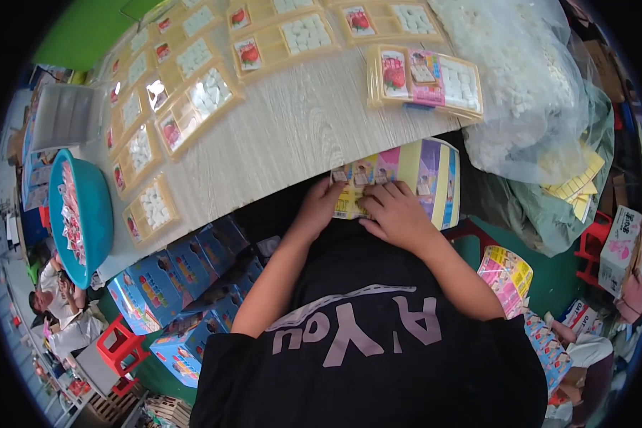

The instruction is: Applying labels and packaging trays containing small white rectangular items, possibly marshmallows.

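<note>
A sheet of stickers (429, 178) in yellow, pink and purple rests on my lap, partly under the table's edge. My left hand (319, 208) pinches its left edge between thumb and fingers. Bent over the sheet's lower middle is my right hand (396, 212), its fingers and thumb drawn together on a sticker; their tips are partly hidden. Beyond my hands, a stack of clear-lidded yellowish trays (424, 80) stands at the table's near right, the top one bearing a pink sticker across its lid.
Several trays (196, 107) of white pieces with strawberry cards cover the table (285, 121). A teal basin (98, 214) of small packets is at left. A big clear bag (521, 93) of white pieces bulges at right. Blue boxes (150, 289) and a red stool (118, 346) stand below.
</note>
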`<state>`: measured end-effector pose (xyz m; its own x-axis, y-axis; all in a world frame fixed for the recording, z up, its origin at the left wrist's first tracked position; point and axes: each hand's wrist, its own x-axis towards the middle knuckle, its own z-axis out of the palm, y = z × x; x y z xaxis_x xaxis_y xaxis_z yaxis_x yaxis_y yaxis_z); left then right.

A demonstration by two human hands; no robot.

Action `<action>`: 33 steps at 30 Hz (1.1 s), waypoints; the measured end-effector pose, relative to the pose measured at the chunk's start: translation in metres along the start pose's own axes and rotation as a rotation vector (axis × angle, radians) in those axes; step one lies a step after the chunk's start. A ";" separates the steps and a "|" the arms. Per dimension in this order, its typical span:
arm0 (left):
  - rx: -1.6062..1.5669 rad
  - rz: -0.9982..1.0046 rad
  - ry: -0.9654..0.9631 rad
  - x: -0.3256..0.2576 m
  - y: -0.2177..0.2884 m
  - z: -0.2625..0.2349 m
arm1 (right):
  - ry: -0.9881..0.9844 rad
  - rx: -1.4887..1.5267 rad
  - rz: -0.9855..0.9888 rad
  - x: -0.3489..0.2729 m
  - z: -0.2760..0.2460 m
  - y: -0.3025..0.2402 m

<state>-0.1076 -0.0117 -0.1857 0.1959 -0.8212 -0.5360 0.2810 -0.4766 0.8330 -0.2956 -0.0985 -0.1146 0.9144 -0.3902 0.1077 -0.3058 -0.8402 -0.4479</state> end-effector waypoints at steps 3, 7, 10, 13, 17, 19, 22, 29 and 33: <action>-0.270 -0.054 -0.004 -0.008 0.013 0.004 | 0.040 0.036 0.029 0.004 0.000 -0.004; -0.309 0.078 0.038 -0.008 0.017 0.010 | 0.096 0.030 0.003 0.011 -0.005 -0.010; -0.257 0.015 0.014 -0.004 0.008 0.013 | 0.069 -0.028 0.021 0.013 -0.006 -0.006; -0.206 0.045 0.057 -0.008 0.006 0.023 | 0.029 0.002 -0.003 0.013 -0.007 -0.004; -0.243 0.055 0.007 -0.002 0.003 0.017 | 0.013 0.066 -0.064 0.014 -0.006 -0.003; -0.197 0.081 0.015 -0.002 0.002 0.016 | -0.002 0.077 -0.060 0.014 -0.003 -0.004; -0.154 0.142 0.041 -0.003 0.002 0.016 | -0.007 0.147 -0.033 0.016 -0.002 -0.008; -0.056 0.243 0.089 -0.008 0.015 0.019 | -0.006 0.253 0.033 0.017 -0.002 -0.008; -0.051 0.092 0.006 -0.005 0.011 0.007 | -0.023 0.265 0.062 0.019 0.000 -0.010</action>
<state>-0.1115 -0.0152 -0.1732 0.2293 -0.8588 -0.4581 0.3091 -0.3821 0.8709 -0.2747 -0.0973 -0.1079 0.9025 -0.4272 0.0541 -0.2844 -0.6857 -0.6700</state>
